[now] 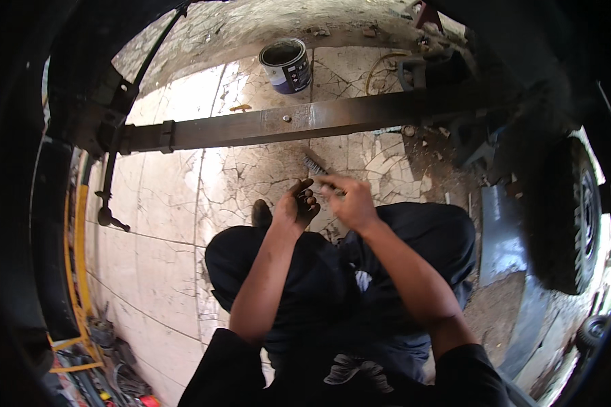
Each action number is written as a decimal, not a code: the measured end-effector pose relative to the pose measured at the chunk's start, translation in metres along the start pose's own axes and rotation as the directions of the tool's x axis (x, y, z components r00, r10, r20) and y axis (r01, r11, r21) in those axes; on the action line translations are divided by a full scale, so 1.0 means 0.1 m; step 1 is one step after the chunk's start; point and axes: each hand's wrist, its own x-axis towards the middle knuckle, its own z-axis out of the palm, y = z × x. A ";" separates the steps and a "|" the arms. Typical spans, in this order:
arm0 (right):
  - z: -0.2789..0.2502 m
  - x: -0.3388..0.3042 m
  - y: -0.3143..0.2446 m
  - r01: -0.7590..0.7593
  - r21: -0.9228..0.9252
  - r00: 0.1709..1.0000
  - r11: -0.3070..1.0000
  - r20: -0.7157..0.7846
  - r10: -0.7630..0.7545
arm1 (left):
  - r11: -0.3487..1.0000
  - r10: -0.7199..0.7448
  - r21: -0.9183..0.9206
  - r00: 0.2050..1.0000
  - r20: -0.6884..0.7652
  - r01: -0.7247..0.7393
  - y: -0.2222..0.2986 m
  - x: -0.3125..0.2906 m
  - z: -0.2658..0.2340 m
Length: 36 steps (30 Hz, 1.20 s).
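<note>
My right hand (349, 202) grips a small brush (313, 166) whose bristles point up toward a long dark leaf spring (305, 121) that crosses the view above my knees. My left hand (297, 205) is curled just left of the right one, its fingers blackened; whether it holds anything I cannot tell. Both hands hover over cracked pale tiles, a little below the spring.
An open paint tin (286, 65) stands on the floor beyond the spring. A vehicle wheel (574, 217) sits at the right, with a dark mudguard and bodywork arching over the left and top. Tools and yellow bars lie at the lower left (81, 339).
</note>
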 end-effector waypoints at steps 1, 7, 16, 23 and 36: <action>0.00 0.05 0.14 0.020 -0.037 0.998 0.999 -0.056 -0.022 | 1.000 -0.017 0.012 1.000 -0.016 0.017 0.05 0.01 0.02; 0.24 -0.02 0.86 -0.042 -0.727 0.951 0.685 0.182 0.251 | 1.000 0.016 0.022 1.000 -0.005 -0.016 0.10 0.29 0.19; 0.33 0.24 0.73 -0.374 -0.391 0.819 0.841 0.286 0.497 | 0.991 0.127 0.058 0.977 -0.171 -0.119 0.18 0.33 0.05; 0.04 0.26 0.36 -0.857 0.429 0.507 0.286 0.604 0.615 | 0.981 0.194 0.043 0.976 -0.096 -0.191 0.23 0.27 0.04; -1.42 -0.54 -0.90 -0.436 -0.137 0.898 0.889 -0.125 0.421 | 0.985 0.168 0.023 0.982 0.088 -0.170 0.21 0.12 0.29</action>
